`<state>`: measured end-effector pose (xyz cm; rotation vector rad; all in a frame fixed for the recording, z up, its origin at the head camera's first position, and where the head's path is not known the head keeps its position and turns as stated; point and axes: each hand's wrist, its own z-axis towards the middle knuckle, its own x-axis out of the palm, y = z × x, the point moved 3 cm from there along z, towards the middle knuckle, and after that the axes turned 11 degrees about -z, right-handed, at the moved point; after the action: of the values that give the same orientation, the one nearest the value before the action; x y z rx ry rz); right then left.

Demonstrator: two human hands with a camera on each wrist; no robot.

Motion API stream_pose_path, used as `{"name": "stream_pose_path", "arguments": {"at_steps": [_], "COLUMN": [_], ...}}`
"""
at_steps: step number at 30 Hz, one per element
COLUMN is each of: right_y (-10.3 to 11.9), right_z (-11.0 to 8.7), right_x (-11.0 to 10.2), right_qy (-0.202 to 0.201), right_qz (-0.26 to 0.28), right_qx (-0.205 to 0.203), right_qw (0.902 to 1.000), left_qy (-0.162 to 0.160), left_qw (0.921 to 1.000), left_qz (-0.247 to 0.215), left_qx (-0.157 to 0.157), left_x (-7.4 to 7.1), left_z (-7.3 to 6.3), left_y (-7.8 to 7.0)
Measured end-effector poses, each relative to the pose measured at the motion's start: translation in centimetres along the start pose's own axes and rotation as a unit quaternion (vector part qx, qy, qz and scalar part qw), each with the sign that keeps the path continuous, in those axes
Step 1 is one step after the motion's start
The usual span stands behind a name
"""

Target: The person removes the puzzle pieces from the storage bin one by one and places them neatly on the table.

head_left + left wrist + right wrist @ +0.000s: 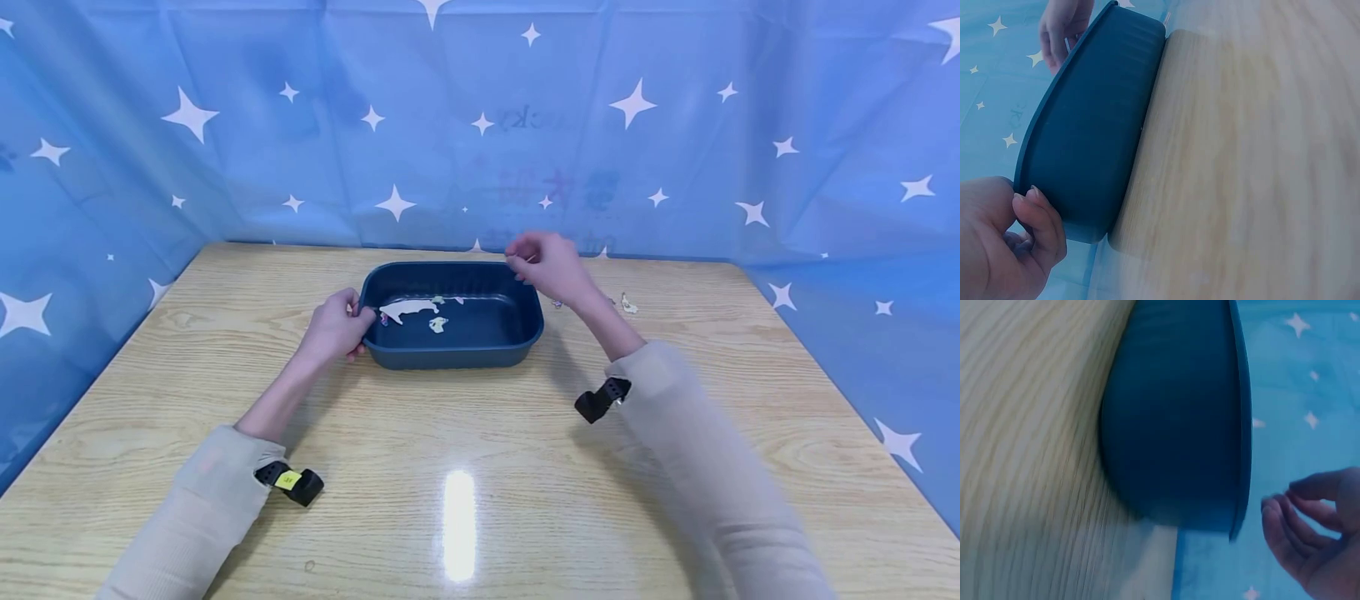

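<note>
A dark blue plastic bin stands on the table, with several small scraps in it. The largest is a long, jagged white strip; a pale scrap lies near it. My left hand grips the bin's left rim, thumb at the rim and fingers curled against the outer wall, as the left wrist view also shows. Over the bin's right back corner hovers my right hand. In the right wrist view its fingertips and thumb are bent close together, apart from the rim; whether a small scrap is between them cannot be made out.
On the wooden table, right of the bin, lie a pale scrap and a small darker scrap, partly near my right forearm. A blue curtain with white stars rises behind the table and along both sides.
</note>
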<state>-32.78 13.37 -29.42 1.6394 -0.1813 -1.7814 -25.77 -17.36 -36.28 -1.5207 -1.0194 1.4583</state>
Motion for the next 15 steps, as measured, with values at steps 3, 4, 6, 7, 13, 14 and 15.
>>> {"name": "stream_pose_path", "arguments": {"at_steps": [3,4,6,7,13,14,15], "right_y": [1.2,1.5,2.1,2.4,3.8,4.0,4.2], "right_z": [0.5,0.7,1.0,1.2,1.9,2.0,2.2], "right_x": [1.2,1.7,2.6,3.1,5.8,6.1,6.5], "right_qy": [0.019,0.027,0.043,0.053,0.118,0.128,0.138], "right_qz": [-0.015,-0.02,-0.024,-0.024,-0.008,-0.005,-0.003], "right_qx": [-0.025,-0.034,-0.049,-0.055,-0.071,-0.072,-0.072], "right_qw": [0.9994,0.9989,0.9976,0.9968,0.9905,0.9891,0.9879], "left_qy": [-0.001,-0.001,-0.001,-0.001,-0.001,-0.001,-0.001], "left_qw": [1.0,1.0,1.0,1.0,0.9999,0.9999,0.9999], "left_qz": [0.001,0.002,0.005,0.006,0.012,0.012,0.013], "left_qx": [0.0,0.0,-0.001,-0.002,-0.001,-0.001,-0.001], "left_x": [0.0,0.0,0.0,0.0,0.0,0.0,0.0], "left_z": [0.0,0.0,0.1,0.1,0.1,0.1,0.1], "left_y": [0.0,0.0,0.0,0.0,0.0,0.0,0.0]}}
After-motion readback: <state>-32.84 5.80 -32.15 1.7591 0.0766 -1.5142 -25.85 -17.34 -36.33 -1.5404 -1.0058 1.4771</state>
